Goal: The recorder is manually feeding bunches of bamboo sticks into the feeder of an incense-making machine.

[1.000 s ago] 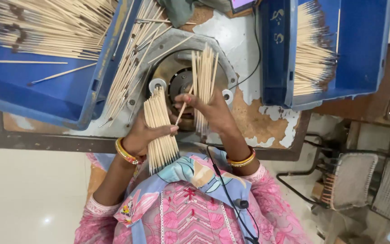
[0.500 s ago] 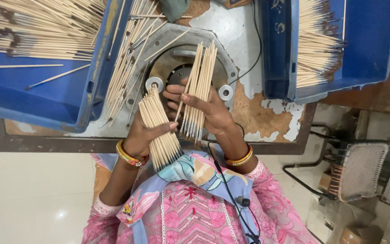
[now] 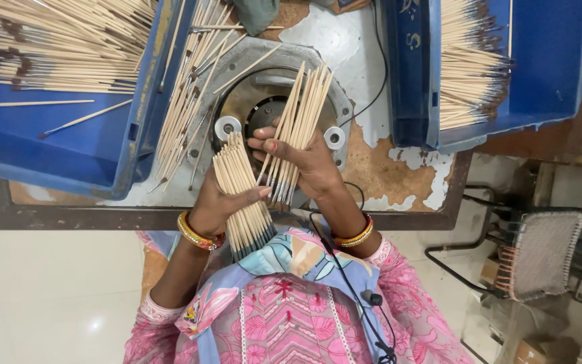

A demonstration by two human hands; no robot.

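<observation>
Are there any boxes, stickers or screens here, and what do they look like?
Left blue crate: big open plastic bin at the left, holding pale sticks.
Right blue crate: same kind of bin at the right, with sticks and small white markings on its wall.
Cardboard box: brown, on the floor at bottom right, partly hidden.
Dark flat thing: top edge, maybe a screen; too cut off to tell.

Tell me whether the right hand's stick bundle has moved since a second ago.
Yes. The right hand tilted its stick bundle rightwards across the round metal machine opening.
</observation>
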